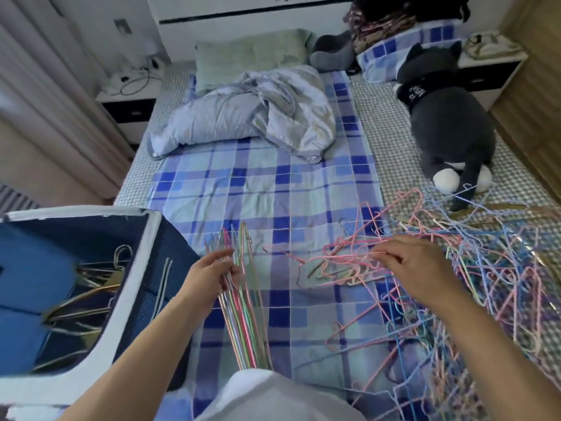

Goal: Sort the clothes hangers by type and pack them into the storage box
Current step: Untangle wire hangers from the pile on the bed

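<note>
My left hand grips a neat bundle of thin coloured wire hangers, held upright over the plaid sheet. My right hand reaches into a tangled pile of pink, blue and green wire hangers on the bed's right side, and its fingers pinch a pink hanger at the pile's left edge. A dark blue fabric storage box with a white rim stands at the left. Several gold-coloured metal hangers lie inside it.
A crumpled pale blue quilt and a green pillow lie at the head of the bed. A grey plush cat sits at the right, touching the pile. Nightstands flank the bed; curtains hang at the left.
</note>
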Tool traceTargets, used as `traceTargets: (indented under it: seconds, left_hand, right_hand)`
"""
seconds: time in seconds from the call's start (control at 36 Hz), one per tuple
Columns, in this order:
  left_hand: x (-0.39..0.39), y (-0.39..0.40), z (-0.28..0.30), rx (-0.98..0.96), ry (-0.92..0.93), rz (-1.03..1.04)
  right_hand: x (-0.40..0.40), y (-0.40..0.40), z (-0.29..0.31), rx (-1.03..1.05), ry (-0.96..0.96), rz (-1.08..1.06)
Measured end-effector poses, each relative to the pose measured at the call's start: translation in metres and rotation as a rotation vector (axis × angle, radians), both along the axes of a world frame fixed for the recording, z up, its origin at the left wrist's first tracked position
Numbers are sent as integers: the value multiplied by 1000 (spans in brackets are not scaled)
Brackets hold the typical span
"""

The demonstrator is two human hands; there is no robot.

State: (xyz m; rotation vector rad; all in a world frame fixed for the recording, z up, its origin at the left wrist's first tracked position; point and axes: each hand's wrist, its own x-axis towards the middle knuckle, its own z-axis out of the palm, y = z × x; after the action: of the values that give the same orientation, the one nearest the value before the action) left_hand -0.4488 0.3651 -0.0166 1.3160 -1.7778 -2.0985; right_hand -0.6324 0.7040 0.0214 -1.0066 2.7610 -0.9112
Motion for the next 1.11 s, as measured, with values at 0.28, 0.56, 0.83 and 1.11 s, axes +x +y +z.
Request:
traceTargets:
  seconds: [0.28, 0.56, 0.83, 1.11]
  left_hand:
    - [-13, -1, 26, 75, -53, -182]
    - [0, 12, 61, 159, 12, -407]
    - [-28, 46, 82, 78, -54, -627]
    - [-67, 51, 90, -38, -27, -478]
  right_hand:
    - [-47, -32, 34, -98, -432, 200]
    - [-90, -50, -15, 27, -582, 138]
    - [-72, -70, -69, 157, -482, -137]
    - [78, -105, -77, -85, -859, -134]
